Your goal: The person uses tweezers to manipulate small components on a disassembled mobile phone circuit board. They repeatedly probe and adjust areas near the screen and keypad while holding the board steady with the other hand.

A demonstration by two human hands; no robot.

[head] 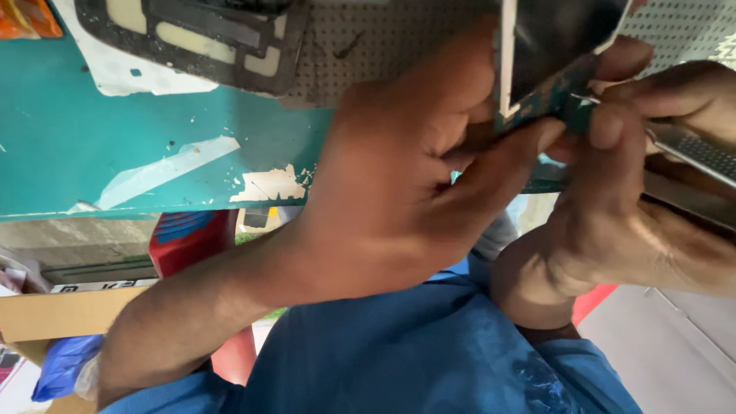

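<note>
Fingers [498, 165] of my left hand [391, 199] are curled tight around the edge of a small flat panel [548, 46], thumb pressed up against its teal, chipped-looking lower edge, so it's pinched pretty firmly. My right hand [629, 207] is right next to it, touching, with the fingertips [606, 126] squeezed together on a metal tool [694, 153] that has a knurled grip; its tip sits right at the panel's corner, though I can't tell exactly what the tip is doing because my fingers cover it. That panel has a dark glossy face with a white border and is tilted up close to the camera. Behind my hands is the teal table [115, 138], paint flaking off in white patches along its front edge, with a grey perforated mat [383, 46] on top. On the mat, further left, lies a black frame [192, 38] with pale cutouts. Below the table edge there's something red [188, 241], a cardboard box [61, 314] and a blue bag [65, 364]. My blue shirt [399, 353] fills the bottom.
</note>
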